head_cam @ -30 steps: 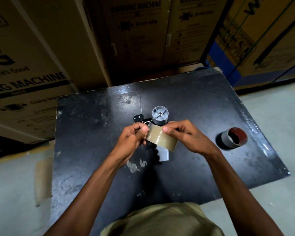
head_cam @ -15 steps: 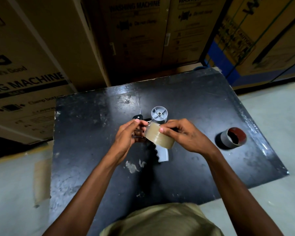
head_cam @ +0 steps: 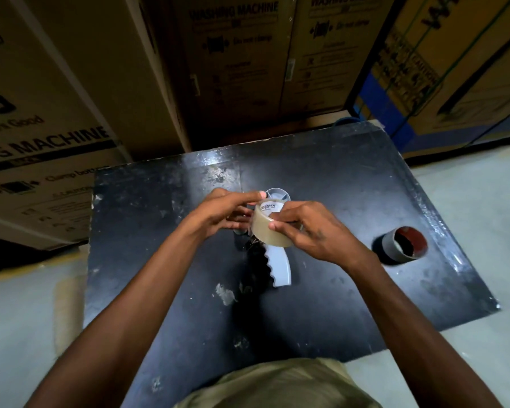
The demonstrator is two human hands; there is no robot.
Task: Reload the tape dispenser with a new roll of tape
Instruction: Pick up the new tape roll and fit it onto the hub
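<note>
1. "WASHING MACHINE" was printed along the top of the far middle carton [head_cam: 236, 54], above a line that looked like "Do not clamp".
2. "WASHING MACHINE" was repeated, partly cut off, on the carton just to its right [head_cam: 336, 48].
3. "…G MACHINE", "…s Good" and "Clamp bott…" were read on the left carton [head_cam: 42, 136].
4. "CAUTION" was made out on the far right carton [head_cam: 418, 72].
5. Small print ending in "Express" was carried inside the core of the tape roll [head_cam: 270, 228].

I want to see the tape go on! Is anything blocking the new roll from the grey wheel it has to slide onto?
Nothing visible blocks it. The new roll, held by the left hand and right hand, sits right in front of the grey wheel, partly hiding it. The empty core lies well off to the right.
</note>
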